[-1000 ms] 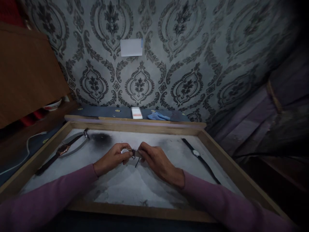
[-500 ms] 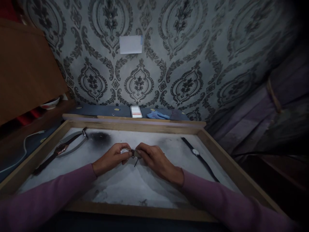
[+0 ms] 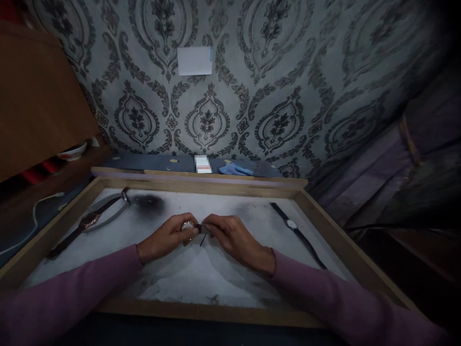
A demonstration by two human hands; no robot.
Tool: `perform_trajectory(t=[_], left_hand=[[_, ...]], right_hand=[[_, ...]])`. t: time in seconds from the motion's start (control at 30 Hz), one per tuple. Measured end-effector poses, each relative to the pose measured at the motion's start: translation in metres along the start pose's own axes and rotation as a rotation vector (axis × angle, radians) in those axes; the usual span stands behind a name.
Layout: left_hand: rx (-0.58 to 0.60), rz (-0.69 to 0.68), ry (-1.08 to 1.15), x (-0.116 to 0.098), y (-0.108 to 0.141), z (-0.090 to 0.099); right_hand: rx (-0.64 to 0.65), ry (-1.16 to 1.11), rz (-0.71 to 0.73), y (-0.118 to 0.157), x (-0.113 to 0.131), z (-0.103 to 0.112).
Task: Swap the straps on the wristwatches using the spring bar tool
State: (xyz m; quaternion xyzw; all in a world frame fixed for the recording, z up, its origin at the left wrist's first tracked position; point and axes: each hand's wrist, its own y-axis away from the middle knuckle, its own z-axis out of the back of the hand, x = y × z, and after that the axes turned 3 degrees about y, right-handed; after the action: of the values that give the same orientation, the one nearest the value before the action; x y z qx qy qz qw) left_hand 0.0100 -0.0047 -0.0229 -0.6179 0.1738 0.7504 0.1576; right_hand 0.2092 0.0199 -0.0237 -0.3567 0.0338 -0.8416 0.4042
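A round silver wristwatch [image 3: 188,225] is pinched in my left hand [image 3: 171,234], its dial partly covered by the fingers. My right hand [image 3: 237,240] grips the watch's dark strap [image 3: 202,229] close beside the case. A thin dark strip [image 3: 202,240] hangs below, between the two hands; I cannot tell whether it is part of the strap. Both hands are above the white floor of a shallow wooden tray [image 3: 201,307]. Right of my hands lies a dark-strapped watch [image 3: 291,224] with a pale dial. A brown watch [image 3: 89,220] lies at the left.
Behind the tray, a blue cloth [image 3: 236,169] and a small blurred white box [image 3: 202,164] rest on a dark blue surface. A white cable [image 3: 35,216] runs along the left, near a bowl [image 3: 73,153]. A purple curtain [image 3: 374,158] hangs at right.
The view has shifted slightly. My hands stay in nearly the same place, and the watch has turned a little between my fingers.
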Motion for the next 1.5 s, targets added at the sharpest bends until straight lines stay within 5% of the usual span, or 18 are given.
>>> perform_trajectory(t=[1.17,1.5], left_hand=[[0.082,-0.001,-0.025,-0.003,0.003,0.002],[0.101,0.023,-0.033,0.000,0.002,0.003]], right_hand=[[0.189,-0.111,0.075,-0.005,-0.006,0.014],[0.155,-0.084,0.097,0.000,-0.008,0.008]])
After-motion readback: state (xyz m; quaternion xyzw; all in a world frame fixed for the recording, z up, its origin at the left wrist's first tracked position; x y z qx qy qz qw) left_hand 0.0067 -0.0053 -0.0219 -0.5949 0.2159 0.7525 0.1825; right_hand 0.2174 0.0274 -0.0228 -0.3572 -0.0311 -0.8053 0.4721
